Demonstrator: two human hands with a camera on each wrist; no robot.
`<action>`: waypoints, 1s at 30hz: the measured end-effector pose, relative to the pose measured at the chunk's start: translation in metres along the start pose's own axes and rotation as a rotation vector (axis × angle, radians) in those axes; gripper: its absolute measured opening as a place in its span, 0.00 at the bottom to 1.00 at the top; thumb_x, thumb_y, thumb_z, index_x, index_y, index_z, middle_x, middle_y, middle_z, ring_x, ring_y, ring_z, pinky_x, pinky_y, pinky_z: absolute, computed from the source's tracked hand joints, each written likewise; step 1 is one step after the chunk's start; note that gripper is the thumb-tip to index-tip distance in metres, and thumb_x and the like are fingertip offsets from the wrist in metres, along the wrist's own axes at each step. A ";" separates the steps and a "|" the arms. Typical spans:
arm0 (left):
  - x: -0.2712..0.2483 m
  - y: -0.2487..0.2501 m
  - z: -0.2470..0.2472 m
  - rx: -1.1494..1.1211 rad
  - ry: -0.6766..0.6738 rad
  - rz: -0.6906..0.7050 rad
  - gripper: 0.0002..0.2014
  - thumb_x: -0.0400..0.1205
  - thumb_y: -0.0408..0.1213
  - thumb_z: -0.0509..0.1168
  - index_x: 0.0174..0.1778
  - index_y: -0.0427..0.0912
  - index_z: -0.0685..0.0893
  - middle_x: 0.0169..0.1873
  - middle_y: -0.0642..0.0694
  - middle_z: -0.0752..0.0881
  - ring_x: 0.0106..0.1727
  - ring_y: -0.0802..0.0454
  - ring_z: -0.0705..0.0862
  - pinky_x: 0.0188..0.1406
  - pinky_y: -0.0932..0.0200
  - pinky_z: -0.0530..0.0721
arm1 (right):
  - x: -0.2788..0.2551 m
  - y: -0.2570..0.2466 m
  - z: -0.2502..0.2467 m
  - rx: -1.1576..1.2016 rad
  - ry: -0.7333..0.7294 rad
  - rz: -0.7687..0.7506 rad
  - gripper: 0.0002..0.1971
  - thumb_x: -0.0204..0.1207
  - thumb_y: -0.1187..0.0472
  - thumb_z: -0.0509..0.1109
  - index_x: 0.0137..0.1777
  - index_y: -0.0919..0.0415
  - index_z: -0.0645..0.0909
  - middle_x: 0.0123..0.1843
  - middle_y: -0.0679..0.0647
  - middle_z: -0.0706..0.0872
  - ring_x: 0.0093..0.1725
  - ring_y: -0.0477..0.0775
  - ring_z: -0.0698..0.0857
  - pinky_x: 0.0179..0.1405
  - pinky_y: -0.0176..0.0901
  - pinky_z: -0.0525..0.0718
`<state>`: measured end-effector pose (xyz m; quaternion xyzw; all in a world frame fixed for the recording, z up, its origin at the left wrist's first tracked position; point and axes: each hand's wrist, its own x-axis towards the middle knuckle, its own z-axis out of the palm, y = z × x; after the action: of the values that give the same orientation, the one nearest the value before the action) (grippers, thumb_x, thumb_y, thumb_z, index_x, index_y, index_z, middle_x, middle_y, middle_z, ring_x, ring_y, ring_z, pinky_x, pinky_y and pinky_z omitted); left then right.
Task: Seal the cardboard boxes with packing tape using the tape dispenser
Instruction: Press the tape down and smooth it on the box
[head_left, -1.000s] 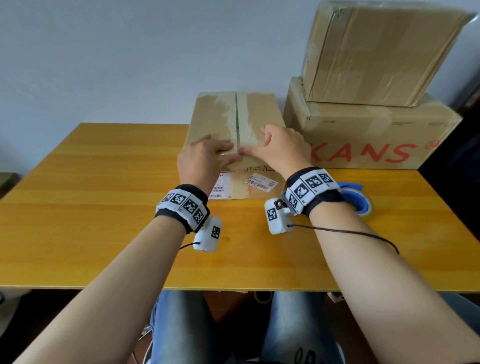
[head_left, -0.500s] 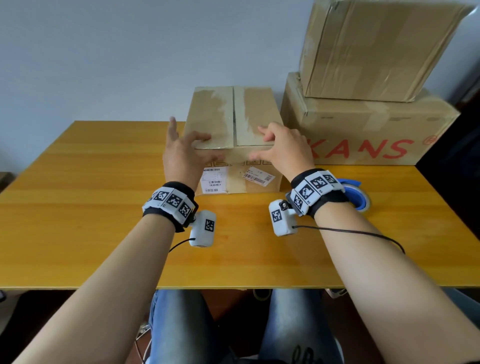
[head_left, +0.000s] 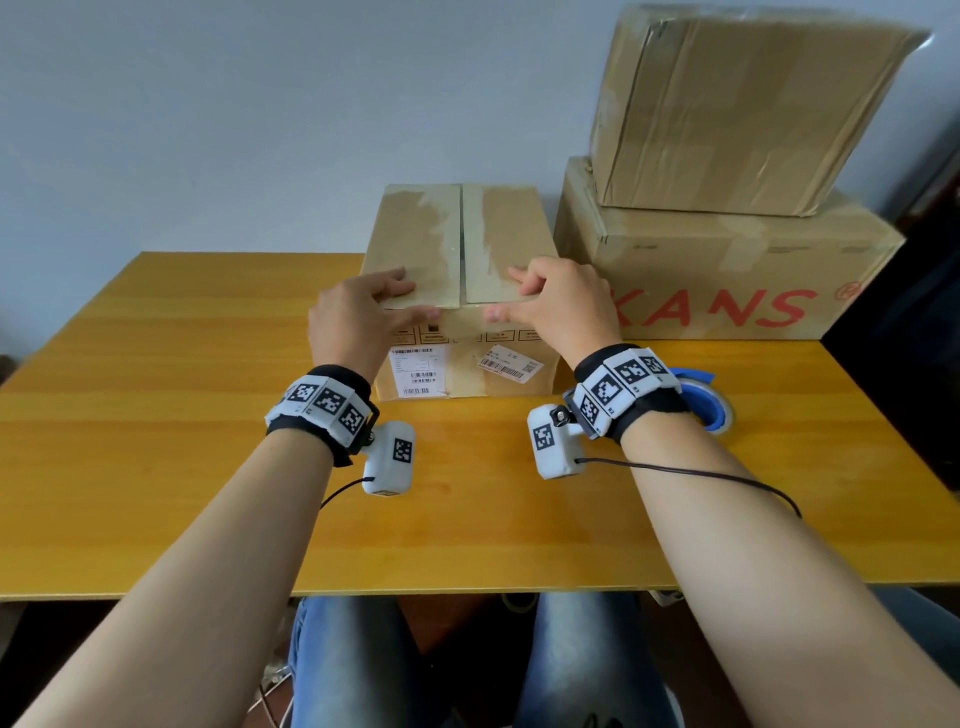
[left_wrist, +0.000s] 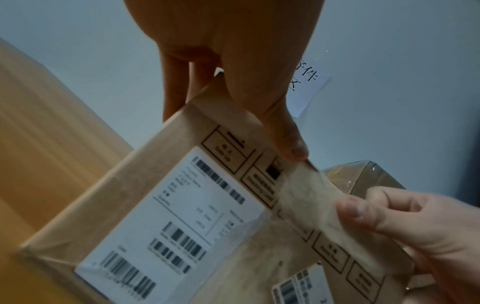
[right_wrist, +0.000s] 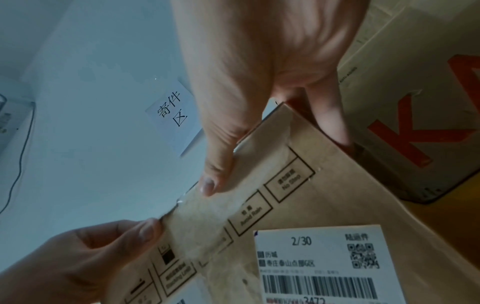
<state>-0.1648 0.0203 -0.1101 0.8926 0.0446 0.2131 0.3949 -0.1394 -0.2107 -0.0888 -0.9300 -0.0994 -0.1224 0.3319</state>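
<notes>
Desk of yellow-orange wood grain fills the head view, set against a pale grey-blue wall.

Large brown cardboard box with red lettering sits on the desk at 2 o'clock, flush to the wall. A second large brown cardboard box, wrapped in glossy tape, is stacked on top of it, tilted slightly.

Small brown cardboard box stands at 12 o'clock, just beside the lettered box. Its two top flaps are closed and meet along a centre seam, with pale scuffed patches either side. Front face carries a white barcode label on the left and a smaller white label with QR code on the right, tilted.

Left hand grips the near top edge of the small box on the left flap: fingers lie over the top, thumb pressed on the front face just below the edge. Right hand holds the same edge on the right flap in mirror fashion, fingers on top, thumb on the front. Thumb tips sit near each other, either side of the seam; wrist views show both thumbs against the cardboard.

Blue tape dispenser with a clear tape roll lies on the desk at 3 o'clock, partly hidden behind the right wrist, apart from both hands.

White paper sign with black characters is fixed to the wall.
</notes>
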 end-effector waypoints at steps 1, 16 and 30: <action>0.000 -0.002 -0.002 -0.032 -0.002 0.010 0.25 0.66 0.57 0.81 0.57 0.52 0.92 0.62 0.64 0.88 0.60 0.64 0.86 0.56 0.55 0.88 | 0.000 0.002 0.001 0.015 0.004 -0.003 0.26 0.60 0.38 0.85 0.34 0.56 0.75 0.65 0.40 0.89 0.63 0.41 0.87 0.60 0.45 0.85; -0.001 -0.036 -0.020 -0.551 -0.118 -0.053 0.12 0.78 0.35 0.76 0.57 0.46 0.91 0.73 0.61 0.81 0.63 0.68 0.84 0.49 0.56 0.91 | 0.000 0.007 0.001 0.056 0.018 -0.003 0.24 0.61 0.39 0.85 0.37 0.58 0.80 0.62 0.35 0.89 0.57 0.36 0.87 0.52 0.38 0.84; -0.011 -0.050 -0.008 -0.678 -0.058 -0.141 0.21 0.89 0.43 0.61 0.79 0.48 0.75 0.65 0.51 0.85 0.68 0.49 0.84 0.58 0.61 0.88 | 0.000 0.013 0.006 0.100 0.047 -0.016 0.20 0.65 0.41 0.84 0.37 0.54 0.81 0.61 0.35 0.89 0.56 0.35 0.88 0.54 0.42 0.87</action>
<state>-0.1738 0.0575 -0.1454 0.7111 0.0216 0.1627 0.6837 -0.1348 -0.2166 -0.1007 -0.9084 -0.1051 -0.1419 0.3791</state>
